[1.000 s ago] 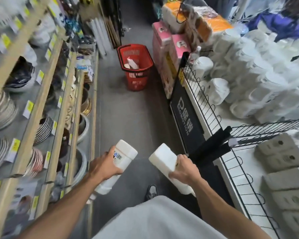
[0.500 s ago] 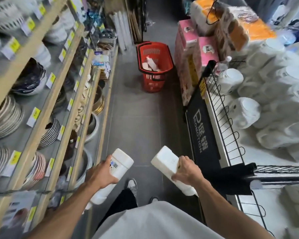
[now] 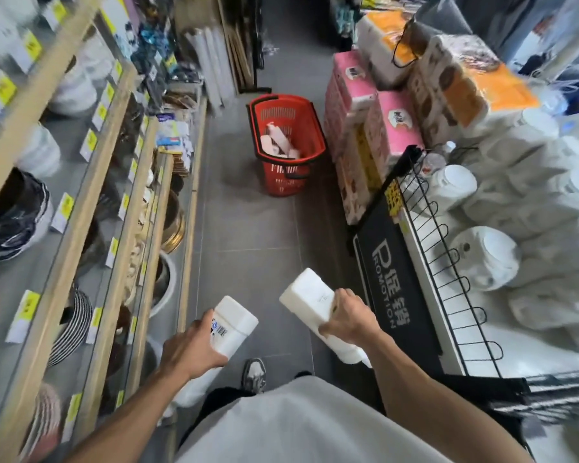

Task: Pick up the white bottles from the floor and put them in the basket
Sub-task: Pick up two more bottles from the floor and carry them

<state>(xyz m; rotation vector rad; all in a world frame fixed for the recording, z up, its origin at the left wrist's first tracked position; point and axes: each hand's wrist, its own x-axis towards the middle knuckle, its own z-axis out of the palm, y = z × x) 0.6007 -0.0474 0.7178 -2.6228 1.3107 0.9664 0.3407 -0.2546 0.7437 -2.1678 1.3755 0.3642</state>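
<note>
Up the aisle ahead of you, the red basket (image 3: 281, 182) stands on the grey tiled floor (image 3: 248, 235), just beside the pink packs (image 3: 351, 91) stacked on its right, w/ white bottles (image 3: 278, 142) already lying inside. You're well short of it. Your left hand (image 3: 189, 345) has its fingers curled round the labelled bottle (image 3: 236, 324). It grips mid-body, wide flat end pointing fwd and up, barcode side toward you. Your right hand (image 3: 348, 315) grips the plain bottle (image 3: 310, 294) much the same way, fingers wrapped over its upper face, and the narrower end pokes out below your wrist. Both bottles are held in the air, near each other but apart. The basket's contents are blurred, maybe three or four bottles. L side: shelves (image 3: 91, 208) of bowls & plates w/ yellow price tags (image 3: 66, 203). R side: black promotion sign (image 3: 391, 282) against a wire rack (image 3: 425, 208) holding white wrapped goods (image 3: 482, 255). One shoe (image 3: 254, 374) shows just past your grey shirt (image 3: 298, 426).
</note>
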